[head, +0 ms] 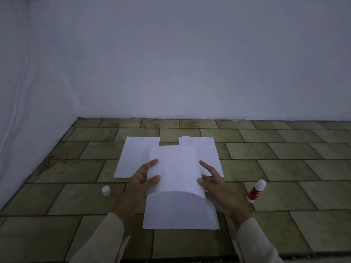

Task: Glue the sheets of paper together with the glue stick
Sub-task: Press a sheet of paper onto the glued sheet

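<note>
Both hands, left hand [141, 179] and right hand [214, 184], pinching one curled paper sheet [178, 168] at frame centre. Two paper stacks [133, 158] behind. One glue stick [256, 190] right, one cap [106, 190] left.

Bare room corner, likely a plain domestic or spare room; exact use cannot be told. Floor [284, 168] of worn olive-tan rectangular tiles laid in brick bond, stained near the wall. Blank whitish back wall [190, 63] rises straight from the floor's far edge; a second plain wall [28, 111] meets it to the left. Dim, bluish light. Loose paper sheets [136, 156] lie directly on the floor, short of the back wall.
</note>
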